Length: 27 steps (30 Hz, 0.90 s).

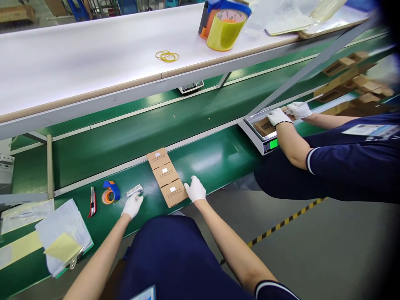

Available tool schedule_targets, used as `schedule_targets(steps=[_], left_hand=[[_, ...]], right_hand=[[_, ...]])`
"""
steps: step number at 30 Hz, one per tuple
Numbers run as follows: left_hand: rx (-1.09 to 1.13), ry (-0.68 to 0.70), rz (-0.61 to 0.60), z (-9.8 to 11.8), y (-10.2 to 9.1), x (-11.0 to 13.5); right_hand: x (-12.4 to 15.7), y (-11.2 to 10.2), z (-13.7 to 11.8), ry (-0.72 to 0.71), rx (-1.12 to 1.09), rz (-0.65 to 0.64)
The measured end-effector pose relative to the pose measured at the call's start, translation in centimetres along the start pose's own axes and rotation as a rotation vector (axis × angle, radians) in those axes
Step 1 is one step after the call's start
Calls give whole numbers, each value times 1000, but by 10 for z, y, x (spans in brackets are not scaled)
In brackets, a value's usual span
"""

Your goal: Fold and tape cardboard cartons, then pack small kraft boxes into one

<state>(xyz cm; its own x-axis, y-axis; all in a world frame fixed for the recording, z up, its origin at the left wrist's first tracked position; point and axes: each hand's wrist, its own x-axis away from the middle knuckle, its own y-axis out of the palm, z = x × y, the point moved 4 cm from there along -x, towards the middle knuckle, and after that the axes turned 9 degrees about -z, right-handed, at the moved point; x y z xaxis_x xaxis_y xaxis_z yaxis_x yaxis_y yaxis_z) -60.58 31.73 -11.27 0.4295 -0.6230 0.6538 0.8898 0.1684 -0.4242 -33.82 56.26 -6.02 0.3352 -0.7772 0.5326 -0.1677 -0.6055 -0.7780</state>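
Three flat brown cardboard boxes (pixel 165 176) with printed text and small white labels lie edge to edge in a row on the green work surface. My right hand (pixel 196 190), in a white glove, is at the right edge of the nearest box, its thumb and fingers apart. Also gloved, my left hand (pixel 132 206) rests just below a small silvery-white rectangular item (pixel 134 191) of unclear kind. The left fingertips are at its lower edge, and it is not enclosed by them. Left of that item lie a blue tape dispenser (pixel 111 192) and a red utility knife (pixel 92 202).
A clipboard with papers (pixel 67 237) lies at the left. At the right, a co-worker's gloved hands (pixel 278 116) are over a brown box on a digital scale (pixel 265 143). A raised white shelf (pixel 93 62) holds rubber bands (pixel 167 56) and yellow tape (pixel 225 31).
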Motion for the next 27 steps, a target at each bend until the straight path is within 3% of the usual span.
schedule_targets(steps=[3, 6, 8, 10, 13, 15, 18, 21, 24, 27], left_hand=[[-68, 203, 33, 91, -29, -54], [-316, 540, 93, 185, -34, -100], [-373, 581, 79, 223, -26, -124], [-375, 525, 59, 238, -16, -142], [-371, 363, 41, 228, -5, -149], [-357, 269, 25, 208, 0, -135], [-298, 195, 30, 164, 17, -90], [-177, 140, 79, 116, 47, -35], [67, 92, 156, 79, 80, 2], [470, 104, 204, 62, 109, 17]], right_hand=[[20, 14, -15, -128, 37, 78], [37, 48, -48, -152, 104, 133], [39, 69, -64, -106, 141, 160], [35, 77, -69, -104, 160, 171], [23, 66, -50, -212, 219, 139], [15, 47, -25, -298, 298, 82], [6, 18, 15, -465, 400, -13], [0, -1, 45, -676, 445, -91], [-5, -5, 57, -798, 490, -132], [-1, 2, 58, -837, 542, -112]])
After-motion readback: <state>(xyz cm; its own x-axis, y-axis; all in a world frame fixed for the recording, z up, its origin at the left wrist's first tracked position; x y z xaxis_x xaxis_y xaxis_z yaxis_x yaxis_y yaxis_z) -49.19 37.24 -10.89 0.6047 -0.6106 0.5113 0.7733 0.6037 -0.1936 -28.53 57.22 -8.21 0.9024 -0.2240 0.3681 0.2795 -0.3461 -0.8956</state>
